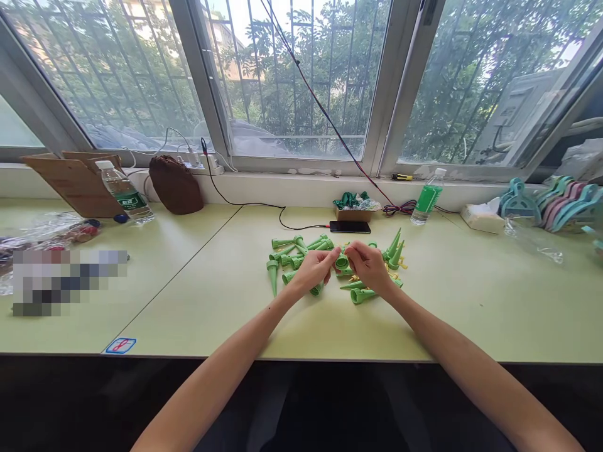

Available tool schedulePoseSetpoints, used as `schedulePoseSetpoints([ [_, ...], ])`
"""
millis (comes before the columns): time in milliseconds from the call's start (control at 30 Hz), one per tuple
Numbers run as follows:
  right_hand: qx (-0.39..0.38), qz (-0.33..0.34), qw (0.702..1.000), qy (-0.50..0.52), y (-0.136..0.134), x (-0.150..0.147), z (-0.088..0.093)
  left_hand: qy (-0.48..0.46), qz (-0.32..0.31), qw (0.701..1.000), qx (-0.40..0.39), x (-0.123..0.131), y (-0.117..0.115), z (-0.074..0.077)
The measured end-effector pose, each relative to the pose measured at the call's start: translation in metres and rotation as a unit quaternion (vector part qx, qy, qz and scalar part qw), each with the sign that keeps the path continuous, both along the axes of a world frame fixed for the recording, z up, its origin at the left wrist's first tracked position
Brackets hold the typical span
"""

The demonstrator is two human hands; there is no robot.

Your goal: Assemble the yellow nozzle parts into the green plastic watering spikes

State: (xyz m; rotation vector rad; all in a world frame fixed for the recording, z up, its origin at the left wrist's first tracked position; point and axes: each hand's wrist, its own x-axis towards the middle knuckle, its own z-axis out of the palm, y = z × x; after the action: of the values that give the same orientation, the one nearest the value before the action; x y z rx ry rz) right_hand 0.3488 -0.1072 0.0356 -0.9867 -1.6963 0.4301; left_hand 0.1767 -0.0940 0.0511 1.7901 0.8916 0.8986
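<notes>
Over the middle of the table my left hand [315,270] is closed around a green plastic watering spike [342,262], its round open end facing me. My right hand [370,269] is pinched right beside that open end; a bit of yellow shows at its fingertips, too small to name. Around both hands lie several more green cone-shaped spikes, one standing out on the left [272,276] and another with its open end near the front [362,295]. Small yellow parts [402,262] are scattered among those on the right. My fingers partly hide the pile.
Behind the pile lie a phone [350,226] on a cable and a small cardboard box [353,214]. A green-labelled bottle [428,198], a tissue pack [483,216] and hangers [560,204] stand right. On the left are another bottle [126,194], a brown bag [175,185] and cardboard [78,185].
</notes>
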Motion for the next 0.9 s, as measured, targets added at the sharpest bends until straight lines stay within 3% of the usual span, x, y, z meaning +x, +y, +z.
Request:
schedulePoseSetpoints([
  [167,-0.006,0.006,1.0,0.013,0.001,0.0,-0.001,-0.017,-0.012,1.0,0.022,-0.001,-0.003,0.003],
  [367,-0.037,0.022,0.998,0.039,0.003,-0.001,-0.002,0.029,0.065,0.965,0.253,0.001,0.002,-0.007],
  [467,-0.052,0.025,0.997,0.048,0.003,-0.001,-0.001,0.033,0.073,0.947,0.312,0.001,0.005,-0.013],
  [900,-0.059,0.013,0.996,0.065,0.002,-0.003,0.001,0.032,0.106,0.935,0.336,0.002,0.004,-0.014],
])
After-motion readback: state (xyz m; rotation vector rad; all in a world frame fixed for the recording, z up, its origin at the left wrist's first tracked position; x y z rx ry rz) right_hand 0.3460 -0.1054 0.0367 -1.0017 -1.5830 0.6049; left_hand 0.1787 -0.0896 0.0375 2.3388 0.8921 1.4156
